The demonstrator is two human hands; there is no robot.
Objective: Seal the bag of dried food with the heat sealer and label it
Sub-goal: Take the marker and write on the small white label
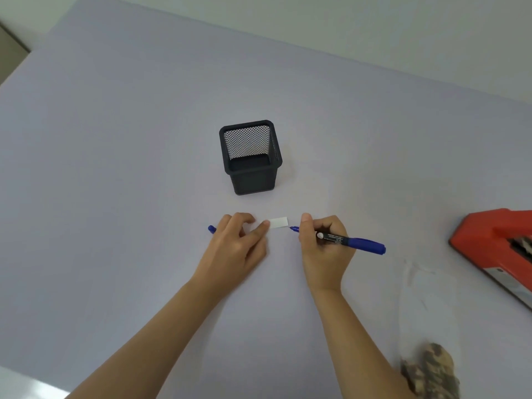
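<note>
A small white label (278,223) lies flat on the lilac table (115,168). My left hand (236,240) pins the label's left end with a fingertip and also holds the blue marker cap (212,228), which pokes out on its left side. My right hand (325,243) grips a blue marker (352,242), its tip just at the label's right edge. A clear bag (426,306) with dried food (431,372) in its bottom lies at the lower right. The red heat sealer (495,243) sits at the right edge.
A black mesh pen holder (250,156) stands upright behind the label, with nothing visible inside. A pale wall runs beyond the table's far edge. A white strip shows at the lower left corner, below the table's near edge.
</note>
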